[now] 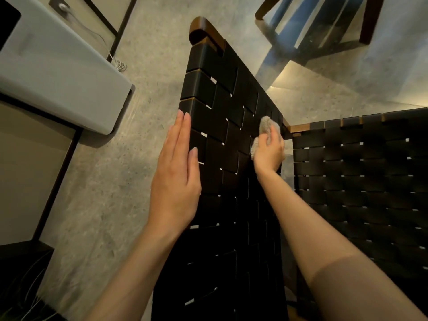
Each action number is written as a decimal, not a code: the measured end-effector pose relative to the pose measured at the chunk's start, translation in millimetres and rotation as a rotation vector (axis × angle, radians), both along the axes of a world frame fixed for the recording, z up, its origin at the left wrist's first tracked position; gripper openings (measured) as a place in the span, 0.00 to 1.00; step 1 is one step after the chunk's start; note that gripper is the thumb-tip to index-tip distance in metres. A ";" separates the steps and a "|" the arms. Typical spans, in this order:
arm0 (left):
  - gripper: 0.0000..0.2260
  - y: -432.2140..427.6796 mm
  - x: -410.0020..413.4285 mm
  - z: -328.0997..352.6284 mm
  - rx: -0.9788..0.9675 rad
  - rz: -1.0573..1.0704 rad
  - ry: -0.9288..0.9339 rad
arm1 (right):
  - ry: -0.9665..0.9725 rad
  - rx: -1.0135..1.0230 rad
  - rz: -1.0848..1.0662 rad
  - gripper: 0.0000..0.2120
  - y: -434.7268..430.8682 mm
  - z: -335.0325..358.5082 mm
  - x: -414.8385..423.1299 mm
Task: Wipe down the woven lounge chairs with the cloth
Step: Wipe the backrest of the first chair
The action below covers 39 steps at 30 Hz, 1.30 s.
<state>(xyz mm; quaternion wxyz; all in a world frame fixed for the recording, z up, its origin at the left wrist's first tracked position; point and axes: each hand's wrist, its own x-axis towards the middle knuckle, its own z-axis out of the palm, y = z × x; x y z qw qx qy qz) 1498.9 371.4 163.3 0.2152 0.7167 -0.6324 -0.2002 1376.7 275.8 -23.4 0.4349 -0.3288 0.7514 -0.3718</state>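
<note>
Mottled concrete floor [111, 181] surrounds a woven lounge chair [222, 140] of flat black straps on rounded brown wood. Along its edge lies the left hand [176, 181], fingers straight and together. Further in, the right hand [269, 151] grips a fuzzy beige cloth [266, 126] against the weave.

chair webbing [220, 126]: black straps, smooth, slight sheen. frame [201, 22] at 12 o'clock: glossy brown wood. cloth [266, 126]: fluffy, beige. floor [139, 112]: speckled concrete, matt.

I'm in a lounge-like room, going by its speckled grey polished concrete floor [148, 66], black woven-strap lounge chairs with brown wooden frames [370, 170] and pale grey boxy appliance [58, 66].
</note>
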 end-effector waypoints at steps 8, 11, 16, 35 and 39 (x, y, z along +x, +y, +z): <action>0.23 0.5 1.0 -0.9 -0.008 0.004 0.012 | -0.146 -0.145 0.057 0.19 15.3 41.8 12.6; 0.23 0.8 0.9 -0.9 -0.011 0.006 0.014 | -0.112 -0.517 0.224 0.18 3.4 103.2 39.6; 0.23 -0.4 1.7 -1.5 -0.023 0.003 0.030 | 0.060 -0.701 0.387 0.19 -45.6 140.9 52.6; 0.21 44.8 11.3 9.8 0.114 0.110 0.371 | -0.017 -0.626 0.476 0.18 67.5 162.6 53.7; 0.22 101.5 12.5 16.4 0.159 0.070 0.363 | -0.056 -0.630 0.536 0.19 129.0 165.2 50.4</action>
